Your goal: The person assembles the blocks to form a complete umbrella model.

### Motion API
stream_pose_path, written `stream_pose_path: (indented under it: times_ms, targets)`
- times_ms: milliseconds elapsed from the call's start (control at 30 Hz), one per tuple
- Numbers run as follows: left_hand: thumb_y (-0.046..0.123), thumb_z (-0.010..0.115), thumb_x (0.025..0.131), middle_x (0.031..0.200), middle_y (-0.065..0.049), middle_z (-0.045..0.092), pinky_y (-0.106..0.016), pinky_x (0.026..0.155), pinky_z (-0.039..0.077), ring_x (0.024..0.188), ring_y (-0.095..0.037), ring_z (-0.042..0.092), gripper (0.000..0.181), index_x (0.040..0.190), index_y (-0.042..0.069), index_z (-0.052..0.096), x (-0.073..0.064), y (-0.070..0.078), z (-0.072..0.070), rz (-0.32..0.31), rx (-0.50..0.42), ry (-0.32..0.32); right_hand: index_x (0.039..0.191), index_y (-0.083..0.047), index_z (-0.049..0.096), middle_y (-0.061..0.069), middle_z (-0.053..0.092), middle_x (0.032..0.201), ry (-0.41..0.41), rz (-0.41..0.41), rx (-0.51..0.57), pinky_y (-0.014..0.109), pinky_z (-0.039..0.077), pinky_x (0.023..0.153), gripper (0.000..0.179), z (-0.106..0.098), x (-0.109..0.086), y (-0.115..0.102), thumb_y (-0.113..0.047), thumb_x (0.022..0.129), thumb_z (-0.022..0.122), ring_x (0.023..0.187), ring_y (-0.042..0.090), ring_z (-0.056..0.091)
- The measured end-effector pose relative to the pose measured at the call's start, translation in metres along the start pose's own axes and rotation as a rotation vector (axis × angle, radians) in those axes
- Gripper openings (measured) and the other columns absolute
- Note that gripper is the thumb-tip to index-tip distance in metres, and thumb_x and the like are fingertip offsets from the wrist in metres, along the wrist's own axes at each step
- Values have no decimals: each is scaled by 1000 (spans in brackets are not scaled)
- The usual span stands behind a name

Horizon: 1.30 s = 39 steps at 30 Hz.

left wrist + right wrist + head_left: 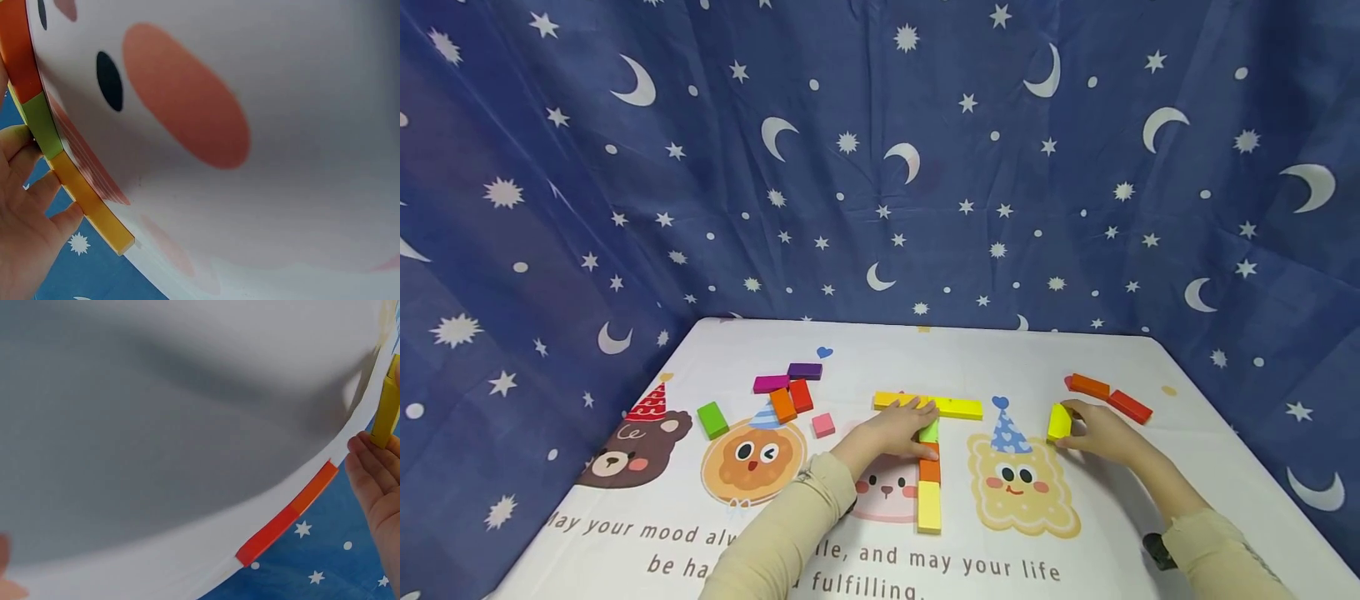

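Observation:
Wooden blocks lie in a T on the table. Its bar joins an amber block and a yellow block; its stem runs light green, orange and pale yellow. My left hand rests over the junction with fingers spread. In the left wrist view its fingertips touch the amber and green blocks. To the right of the T, my right hand pinches a separate yellow block between thumb and fingers. That block stands tilted, at or just above the cloth; I cannot tell which.
Beyond the right hand lie an orange block and a red block, end to end. Scattered at left are a green block, a pink block, and several purple, magenta, red and orange ones. A starry blue curtain hangs behind the table.

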<state>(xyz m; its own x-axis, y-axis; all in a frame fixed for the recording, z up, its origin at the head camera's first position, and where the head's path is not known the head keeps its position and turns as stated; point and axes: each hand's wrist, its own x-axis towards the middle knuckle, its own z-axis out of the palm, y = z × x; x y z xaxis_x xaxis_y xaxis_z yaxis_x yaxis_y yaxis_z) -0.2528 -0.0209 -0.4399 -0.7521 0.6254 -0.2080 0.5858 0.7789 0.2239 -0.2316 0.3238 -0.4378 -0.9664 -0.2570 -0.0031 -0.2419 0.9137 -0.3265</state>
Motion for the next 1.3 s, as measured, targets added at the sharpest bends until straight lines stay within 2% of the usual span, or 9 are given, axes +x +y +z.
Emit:
stream_pose_path:
  times_ms: [100,500,833,1300]
  targets:
    - [55,60,84,155,3,27,-43,119,16,146,-20,17,79,148,19,31,1,0,-1,6,-2,6,124,14,49,31,58,119,-1,-12,28,52,49,91,71,1,7,-4,-24,73,80,108,44,57]
    - [55,60,84,155,3,26,-44,119,15,146,-20,16,80,148,19,31,1,-2,-4,11,-10,11,126,12,46,32,55,123,-18,2,73,54,46,95,70,1,32,-27,-25,76,78,113,46,54]
    - [55,60,84,155,3,27,-44,119,15,146,-20,17,79,148,19,32,2,-4,-2,13,-5,17,134,8,42,31,49,132,-50,71,101,55,42,100,75,5,56,-40,-31,79,75,121,46,47]
    - [57,59,83,155,4,26,-43,120,14,147,-18,16,81,149,19,30,3,-3,3,3,-11,14,130,11,45,29,56,124,-69,7,74,52,43,100,74,21,77,-48,-31,78,76,112,40,54]
